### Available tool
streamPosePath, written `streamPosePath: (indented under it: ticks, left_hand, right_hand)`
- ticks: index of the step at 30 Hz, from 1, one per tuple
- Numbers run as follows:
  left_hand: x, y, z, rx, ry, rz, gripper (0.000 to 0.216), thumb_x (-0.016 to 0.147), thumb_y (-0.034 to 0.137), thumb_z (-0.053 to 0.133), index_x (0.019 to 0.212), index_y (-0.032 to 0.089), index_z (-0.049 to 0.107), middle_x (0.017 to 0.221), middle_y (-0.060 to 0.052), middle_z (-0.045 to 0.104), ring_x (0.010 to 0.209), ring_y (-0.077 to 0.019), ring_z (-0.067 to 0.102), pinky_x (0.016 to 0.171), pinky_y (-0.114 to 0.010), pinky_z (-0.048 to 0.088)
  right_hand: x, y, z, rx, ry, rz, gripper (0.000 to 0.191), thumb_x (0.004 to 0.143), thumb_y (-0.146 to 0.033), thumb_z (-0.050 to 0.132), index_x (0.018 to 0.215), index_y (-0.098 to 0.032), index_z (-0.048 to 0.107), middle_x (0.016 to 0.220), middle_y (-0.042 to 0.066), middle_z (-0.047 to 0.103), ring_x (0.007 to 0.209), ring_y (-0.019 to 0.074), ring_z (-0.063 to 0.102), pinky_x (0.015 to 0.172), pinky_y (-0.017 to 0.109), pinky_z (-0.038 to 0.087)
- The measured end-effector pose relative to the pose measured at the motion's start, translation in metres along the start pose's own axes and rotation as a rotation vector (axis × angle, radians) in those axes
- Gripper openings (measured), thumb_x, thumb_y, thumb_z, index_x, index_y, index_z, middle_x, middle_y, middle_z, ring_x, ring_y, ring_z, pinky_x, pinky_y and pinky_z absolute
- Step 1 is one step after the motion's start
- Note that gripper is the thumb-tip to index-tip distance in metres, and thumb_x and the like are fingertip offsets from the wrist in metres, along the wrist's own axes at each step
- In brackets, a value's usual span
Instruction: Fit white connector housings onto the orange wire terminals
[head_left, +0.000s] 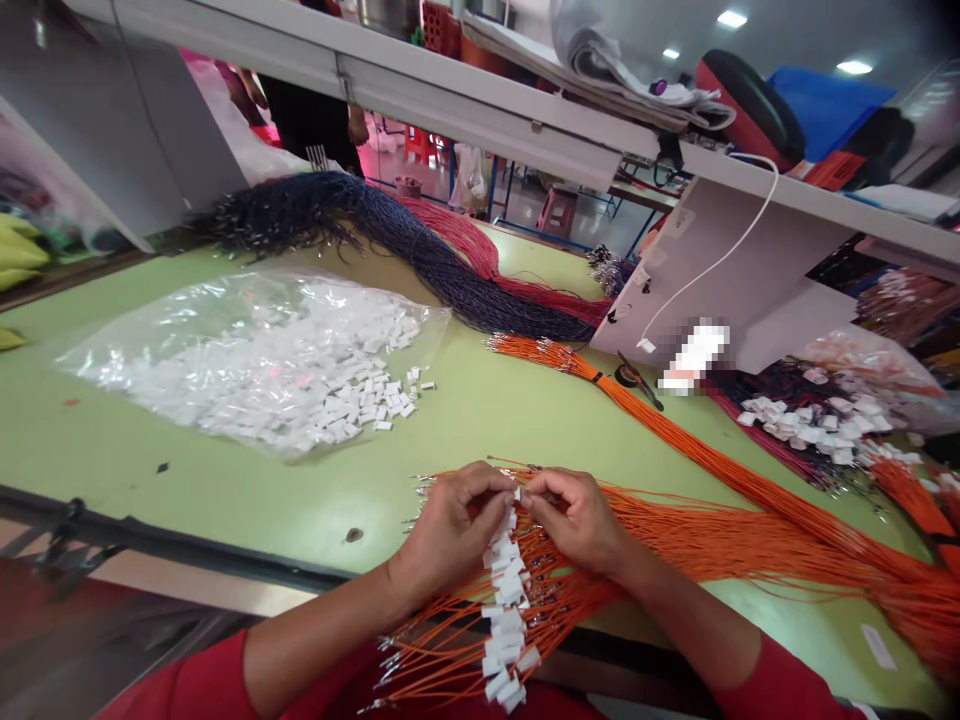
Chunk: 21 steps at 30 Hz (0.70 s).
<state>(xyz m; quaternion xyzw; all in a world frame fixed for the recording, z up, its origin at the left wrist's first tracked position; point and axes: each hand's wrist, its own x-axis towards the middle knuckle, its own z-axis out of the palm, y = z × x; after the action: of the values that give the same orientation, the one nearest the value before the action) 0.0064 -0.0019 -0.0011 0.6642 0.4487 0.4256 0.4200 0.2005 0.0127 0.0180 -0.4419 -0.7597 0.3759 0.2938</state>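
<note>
**Pinching a small white plastic connector [516, 493] above splayed thin orange wires [697, 540]**

Holds the connector in a narrow pinch between thumb and forefinger of the left hand [454, 520], near the front of a light green tabletop [277, 500]. Has thumb and forefinger of the right hand [577, 520] closed just beside the connector's right edge; cannot tell whether gripping the connector too, or a wire. Wears red sleeves [180, 680] on both arms.

Has below the fingertips an overlapping row of matching white plastic connectors [504, 600], lying across the orange wires and reaching down over the table's near edge. Shows thin silvery terminals [386, 645] at the wires' left ends, loosely fanned.

Includes, to the left, a clear plastic bag [187, 305] lying on the tabletop, with loose white plastic connectors [379, 400] inside and just outside its right end. Farther back, has a thick bundle of dark blue wires [442, 265] lying against a thinner bundle of red wires [457, 235].

To the right, has a narrower orange wire bundle [660, 430] with a black tie [598, 378], near a dark hand tool [637, 380]. Faces a pale shelf edge [450, 100] above.
</note>
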Motion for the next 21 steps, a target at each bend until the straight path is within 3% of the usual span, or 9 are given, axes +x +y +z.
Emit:
streamPosePath:
  ticks: [3,6,8,10,15,18,21]
  left_hand:
    - [-0.001,0.001,0.002,0.010,0.001,0.020,0.019,0.092,0.021,0.054,0.092,0.018,0.073,0.085,-0.006,0.071,0.076,-0.0167,0.065,0.071,-0.030,0.050]
    - [-0.005,0.005,-0.002,0.043,-0.079,0.041,0.020,0.093,0.020,0.052,0.092,0.019,0.072,0.084,-0.005,0.071,0.075,-0.0165,0.064,0.069,-0.030,0.049]
    - [-0.005,0.006,-0.011,0.102,-0.155,0.066,0.021,0.094,0.022,0.051,0.092,0.020,0.072,0.084,-0.004,0.070,0.077,-0.0166,0.063,0.070,-0.030,0.049]
    - [0.000,0.002,-0.028,0.206,-0.166,0.077,0.021,0.096,0.025,0.051,0.092,0.020,0.071,0.085,-0.005,0.069,0.077,-0.0167,0.063,0.070,-0.029,0.049]
    - [0.028,-0.025,-0.085,0.751,0.205,-0.006,0.021,0.092,0.030,0.050,0.099,0.019,0.068,0.098,-0.007,0.066,0.077,-0.0194,0.062,0.067,-0.031,0.047]
    - [0.042,-0.040,-0.107,0.951,0.240,-0.099,0.023,0.091,0.031,0.049,0.096,0.019,0.069,0.101,-0.009,0.065,0.087,-0.0244,0.063,0.065,-0.032,0.046]
    - [0.049,-0.047,-0.114,0.985,0.206,-0.134,0.026,0.091,0.032,0.048,0.091,0.019,0.070,0.100,-0.010,0.064,0.089,-0.0270,0.063,0.065,-0.033,0.046]
  right_hand:
    - [0.000,0.001,-0.001,0.041,-0.028,0.035,0.022,0.092,-0.028,0.060,0.076,-0.017,0.069,0.065,0.001,0.062,0.058,0.0134,0.051,0.056,0.025,0.039]
    - [0.003,0.002,-0.007,0.050,-0.025,-0.016,0.022,0.095,-0.032,0.060,0.087,-0.018,0.076,0.079,0.006,0.070,0.072,0.0172,0.061,0.068,0.029,0.047]
    - [0.004,0.004,-0.011,0.049,0.030,-0.061,0.021,0.094,-0.034,0.063,0.092,-0.020,0.079,0.089,0.008,0.073,0.082,0.0197,0.064,0.077,0.032,0.050]
    - [0.004,0.007,-0.012,0.109,0.057,-0.013,0.021,0.092,-0.038,0.066,0.094,-0.021,0.079,0.090,0.008,0.074,0.081,0.0195,0.065,0.075,0.032,0.050]
    - [0.005,0.013,-0.008,0.393,0.001,0.260,0.034,0.077,-0.047,0.080,0.091,-0.017,0.073,0.070,0.000,0.068,0.058,0.0108,0.056,0.056,0.024,0.044]
    - [0.007,0.014,-0.009,0.463,-0.016,0.308,0.036,0.071,-0.044,0.085,0.086,-0.016,0.068,0.070,-0.002,0.067,0.057,0.0086,0.055,0.056,0.022,0.044]
    - [0.009,0.015,-0.011,0.511,-0.043,0.325,0.034,0.072,-0.044,0.084,0.084,-0.016,0.068,0.071,0.000,0.069,0.059,0.0096,0.059,0.059,0.023,0.046]
